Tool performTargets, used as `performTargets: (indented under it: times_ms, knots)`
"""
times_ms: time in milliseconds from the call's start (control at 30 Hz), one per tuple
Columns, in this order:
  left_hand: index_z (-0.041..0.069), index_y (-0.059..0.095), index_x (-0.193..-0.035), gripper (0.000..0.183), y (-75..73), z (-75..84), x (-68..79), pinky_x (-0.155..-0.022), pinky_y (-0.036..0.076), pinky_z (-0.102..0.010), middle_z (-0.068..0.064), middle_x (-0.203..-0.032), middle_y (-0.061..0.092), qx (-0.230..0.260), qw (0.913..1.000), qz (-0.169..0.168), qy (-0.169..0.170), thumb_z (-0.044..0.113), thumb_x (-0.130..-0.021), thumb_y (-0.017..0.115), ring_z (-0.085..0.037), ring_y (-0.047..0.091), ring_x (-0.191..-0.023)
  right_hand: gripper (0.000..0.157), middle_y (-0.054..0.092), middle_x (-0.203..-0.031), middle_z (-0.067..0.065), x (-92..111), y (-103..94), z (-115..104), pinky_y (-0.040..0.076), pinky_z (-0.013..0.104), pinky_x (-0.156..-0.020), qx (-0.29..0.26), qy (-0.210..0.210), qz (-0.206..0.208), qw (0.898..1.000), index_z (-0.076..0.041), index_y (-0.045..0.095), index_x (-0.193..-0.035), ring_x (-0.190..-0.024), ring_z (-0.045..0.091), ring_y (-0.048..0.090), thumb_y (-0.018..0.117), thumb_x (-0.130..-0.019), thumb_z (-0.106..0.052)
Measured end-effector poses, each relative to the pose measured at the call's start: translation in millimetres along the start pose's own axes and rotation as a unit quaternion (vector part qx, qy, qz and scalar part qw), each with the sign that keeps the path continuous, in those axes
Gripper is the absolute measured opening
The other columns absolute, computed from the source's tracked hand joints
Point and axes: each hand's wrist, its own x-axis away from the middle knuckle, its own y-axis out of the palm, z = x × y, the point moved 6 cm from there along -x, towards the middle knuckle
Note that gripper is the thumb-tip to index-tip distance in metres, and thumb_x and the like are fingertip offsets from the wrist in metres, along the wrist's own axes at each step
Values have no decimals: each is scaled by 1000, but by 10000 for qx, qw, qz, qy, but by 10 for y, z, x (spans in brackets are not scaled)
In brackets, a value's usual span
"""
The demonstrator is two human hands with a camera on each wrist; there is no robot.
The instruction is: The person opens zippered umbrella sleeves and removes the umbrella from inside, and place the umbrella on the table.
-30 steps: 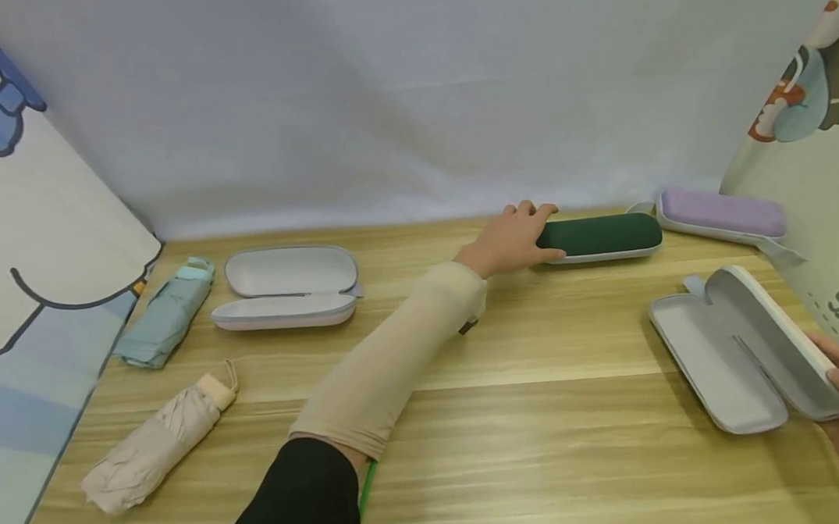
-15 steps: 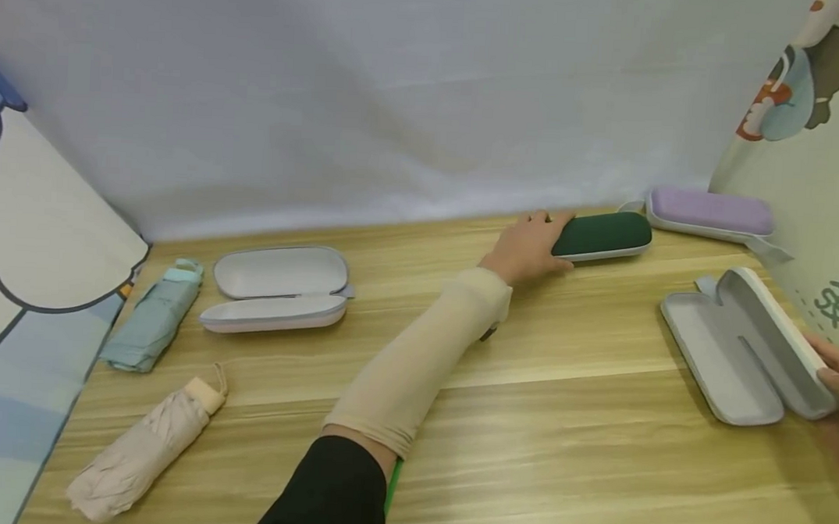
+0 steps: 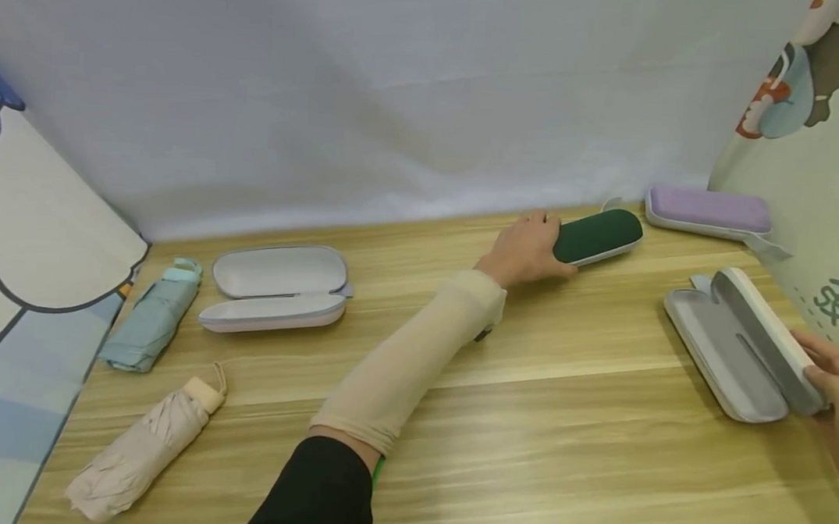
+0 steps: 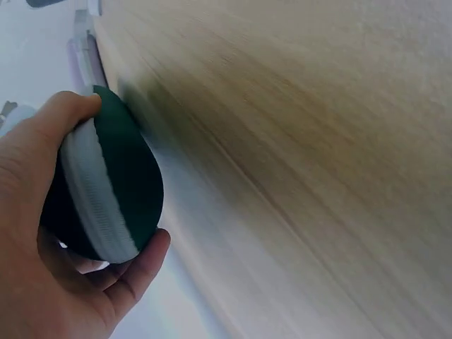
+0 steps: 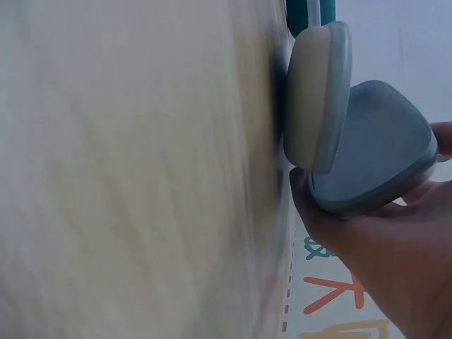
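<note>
At the back of the table my left hand [image 3: 529, 249] grips the left end of a closed dark green glasses case [image 3: 599, 235]. In the left wrist view, thumb and fingers go round its end, across a white ribbed band [image 4: 95, 187]. My right hand [image 3: 836, 390] holds the raised lid of a pale glasses case [image 3: 728, 357] at the right, thumb on the lid's edge. This case stands half folded, its grey lining showing. In the right wrist view its cream outer half [image 5: 307, 99] is nearest the tabletop.
A closed purple glasses case [image 3: 710, 210] lies at the back right. Another pale glasses case [image 3: 278, 287] lies unfolded at the left, near a folded blue-green umbrella [image 3: 153, 317] and a beige umbrella [image 3: 147, 449]. Cloth screens [image 3: 398, 112] border the wooden table [image 3: 559, 456].
My left hand has shifted its grip on the green case, which now slants more, its left end nearer me. The lid in my right hand has tipped further over its base.
</note>
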Motion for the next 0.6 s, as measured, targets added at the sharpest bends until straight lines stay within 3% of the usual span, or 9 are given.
performTargets:
  times_ms: [133,267,367,467,533,600]
  knots:
    - [12,50,-146,77,-56,19,60,-97,55,-34,-5,-141,55,-128,9998,140,49,66,-92,65,-20,59,-122,52,45,-153,-17,40,-14,7,37,0,-88,1103,-176,186,9936,-19,37,-162,-125,-8,47,30,-112,-8]
    - [14,51,-144,76,-94,14,143,-92,55,-33,-4,-136,57,-320,9991,261,122,67,-91,64,-19,59,-118,53,33,-166,-12,63,-3,0,32,2,-103,2138,-17,422,9760,-21,29,-166,-139,-7,39,32,-114,-14]
    - [15,52,-143,76,-97,2,219,-89,55,-33,-3,-131,58,-436,9983,321,226,68,-90,63,-18,59,-113,54,30,-167,-14,75,15,-17,25,2,-109,2286,36,470,9724,-22,27,-166,-144,-7,33,36,-114,-16]
    - [15,52,-144,77,-91,-12,304,-87,56,-34,-3,-128,58,-444,9980,344,289,69,-90,63,-18,58,-110,53,33,-165,-16,77,24,-38,28,1,-106,2282,32,459,9725,-23,29,-166,-141,-9,35,38,-114,-17]
    - [15,52,-145,79,-89,-13,363,-86,56,-34,-2,-128,58,-396,9982,337,308,69,-89,63,-18,59,-110,51,36,-161,-17,66,13,-63,36,1,-99,2269,0,595,9721,-21,35,-164,-134,-9,42,38,-113,-16]
    - [15,51,-147,81,-95,2,431,-86,57,-35,-2,-130,58,-344,9984,308,332,70,-89,64,-18,59,-111,48,39,-147,-27,59,-17,-86,32,1,-97,2573,75,986,9613,-21,41,-161,-125,-16,36,37,-113,-18]
